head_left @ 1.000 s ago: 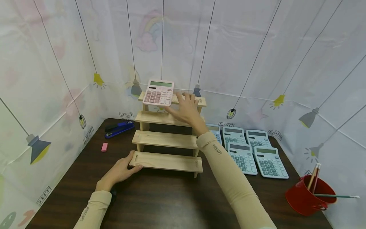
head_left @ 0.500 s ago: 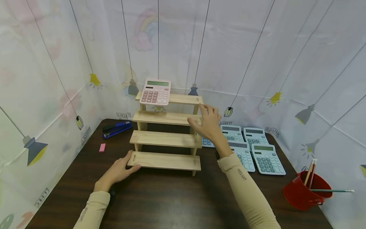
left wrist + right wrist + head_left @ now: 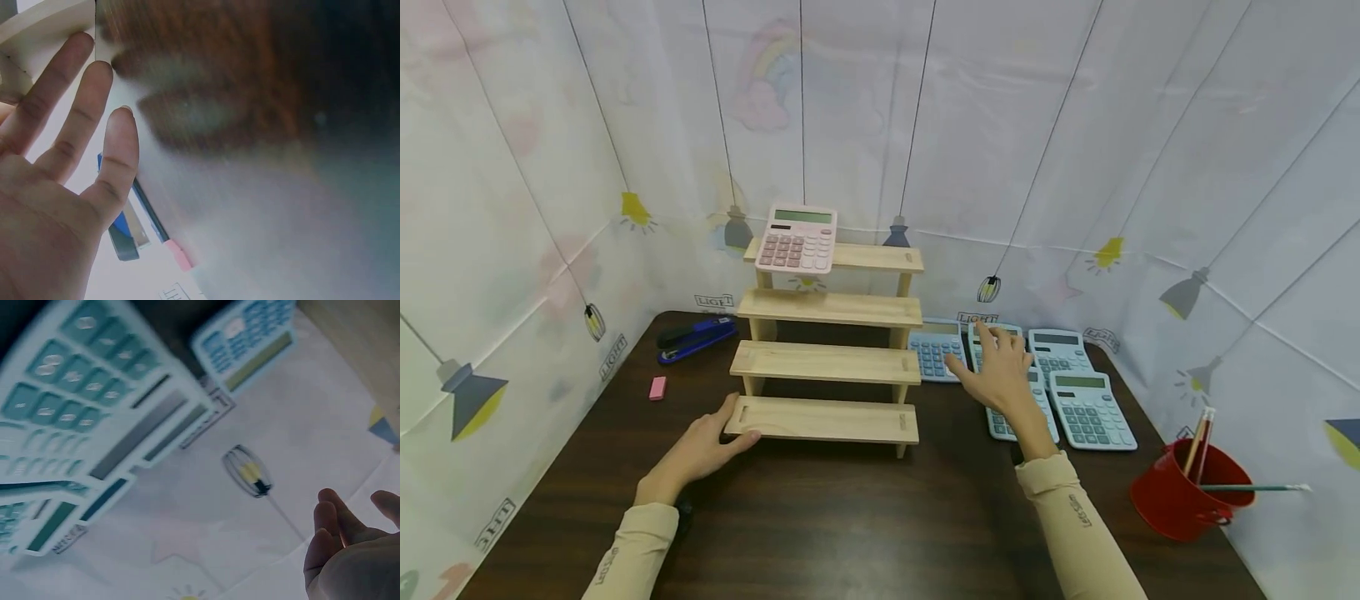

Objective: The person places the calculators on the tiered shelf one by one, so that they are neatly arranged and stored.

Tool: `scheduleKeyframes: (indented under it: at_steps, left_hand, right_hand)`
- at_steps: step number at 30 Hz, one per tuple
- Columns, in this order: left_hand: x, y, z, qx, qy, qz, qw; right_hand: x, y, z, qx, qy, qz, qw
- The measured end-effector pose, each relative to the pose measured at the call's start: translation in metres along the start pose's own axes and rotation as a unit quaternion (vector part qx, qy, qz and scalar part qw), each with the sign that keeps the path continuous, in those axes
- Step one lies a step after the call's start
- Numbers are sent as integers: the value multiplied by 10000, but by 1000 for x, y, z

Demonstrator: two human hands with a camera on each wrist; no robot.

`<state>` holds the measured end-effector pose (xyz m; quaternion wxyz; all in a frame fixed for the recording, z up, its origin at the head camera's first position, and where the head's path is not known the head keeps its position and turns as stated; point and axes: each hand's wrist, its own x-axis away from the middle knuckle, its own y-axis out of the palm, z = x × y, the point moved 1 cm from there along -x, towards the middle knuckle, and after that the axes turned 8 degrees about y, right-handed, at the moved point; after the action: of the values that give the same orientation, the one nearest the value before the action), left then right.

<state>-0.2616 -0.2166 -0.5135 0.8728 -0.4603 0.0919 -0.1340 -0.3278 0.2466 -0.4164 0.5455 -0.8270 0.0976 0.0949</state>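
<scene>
A wooden stepped shelf (image 3: 823, 362) stands upright, a pink calculator (image 3: 796, 239) leaning on the left of its top tier. My left hand (image 3: 692, 454) grips the left end of the lowest tier, thumb at the front edge and forefinger towards the back corner; the other fingers look fairly straight in the left wrist view. My right hand (image 3: 1000, 375) hovers with spread fingers over several light-blue calculators (image 3: 1092, 412) to the right of the shelf. It holds nothing and partly hides two of them. A bluer calculator (image 3: 937, 350) lies left of that hand, next to the shelf.
A blue stapler (image 3: 697, 337) and a pink eraser (image 3: 657, 388) lie left of the shelf on the dark wood table (image 3: 850, 525). At the right edge is a red bucket (image 3: 1183, 500) with pencils, one sticking out sideways. A patterned white curtain closes off the back and sides.
My right hand has moved away from the top tier beside the pink calculator, rightward and down to above the light-blue calculators. The pink calculator and my left hand keep their places at the shelf.
</scene>
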Motion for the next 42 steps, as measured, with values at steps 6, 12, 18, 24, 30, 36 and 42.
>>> scheduleKeyframes:
  at_steps: [6,12,18,24,30,36,42]
  left_hand:
    - [0,-1,2,-27,19,0,10000]
    - [0,-1,1,-62,-17,-39,10000]
    - [0,-2,2,-90,43,1,10000]
    - [-1,-2,2,-87,46,5,10000]
    - [-1,-2,2,-76,52,26,10000]
    - [0,-2,1,-65,35,26,10000]
    - [-1,-1,2,-32,-6,-32,10000]
  right_hand:
    - [9,5,38,203,450,-317,9983]
    - [18,10,75,401,757,-566,9947]
    - [24,13,102,700,980,-811,9894]
    - [29,17,117,877,1159,-1176,9824]
    - [29,21,124,890,1405,-1644,9723]
    - [26,24,125,913,1397,-1733,9706]
    - [23,28,120,895,1367,-1805,9699]
